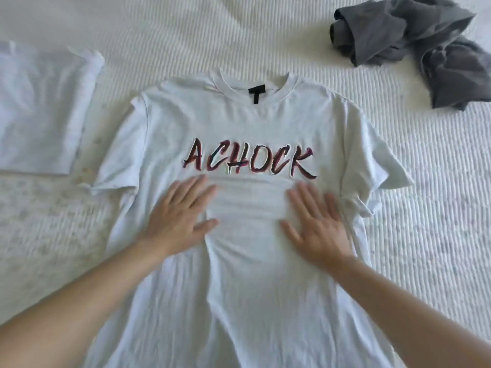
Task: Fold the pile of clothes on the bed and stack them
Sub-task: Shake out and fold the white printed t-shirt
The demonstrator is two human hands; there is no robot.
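At far left I see a folded white garment [39,107] on the bed [438,208]. My left hand [180,216] and right hand [318,227] press flat, fingers spread, on the white T-shirt [247,288] laid face-up at centre. A crumpled grey garment [414,46] lies far right.

**One word on the shirt**

The white T-shirt [239,123] carries a single printed word across its chest — "ACHOCK" [249,160], in slanted, brush-style capitals, dark with a reddish tinge and a pale outline. Inside the back of the neck sits a small black label [256,93], but nothing on it can be read — it shows only as a dark patch. No other text, number or sign is legible.
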